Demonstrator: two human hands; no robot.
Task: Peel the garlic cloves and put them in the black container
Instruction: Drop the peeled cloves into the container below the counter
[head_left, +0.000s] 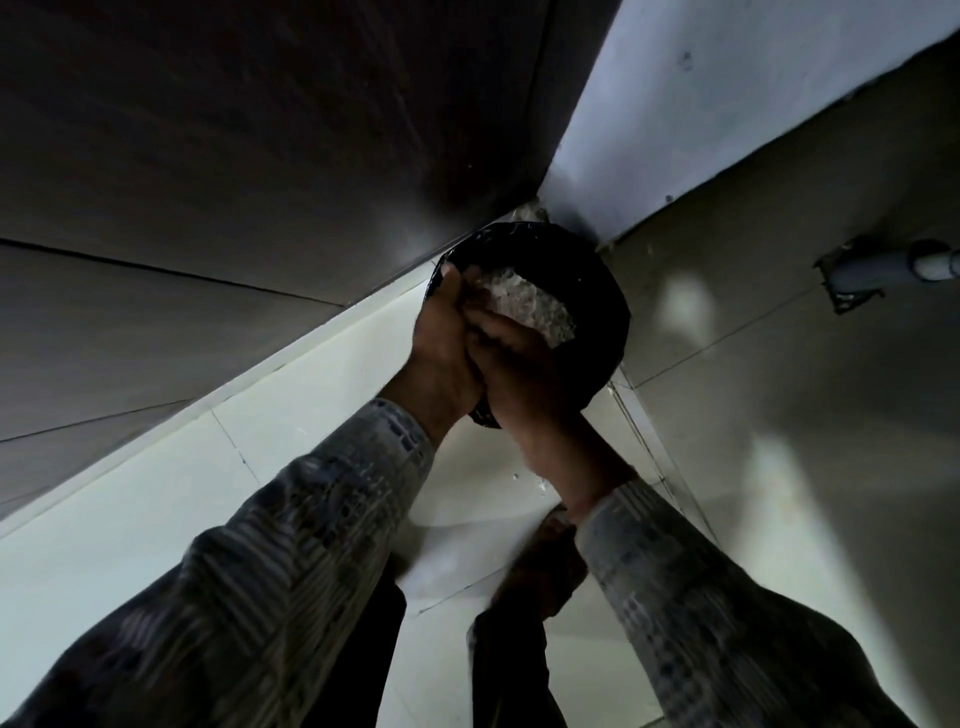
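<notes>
A round black container (602, 291), lined with black plastic, stands on the floor in a corner. Over its opening my left hand (441, 338) and my right hand (524, 374) are pressed side by side, cupped. A pale heap of papery garlic skins (527, 304) lies at my fingertips, inside the container's mouth. Whether the skins rest in my palms or in the container I cannot tell. No peeled clove is visible. Both forearms wear patterned sleeves.
Dark wood-grain panels (234, 182) rise on the left and a light wall (701, 104) on the right. A grey pipe (883, 267) enters the right wall low down. Pale floor tiles (182, 493) spread below. My dark trouser legs (509, 649) and a foot stand beneath the arms.
</notes>
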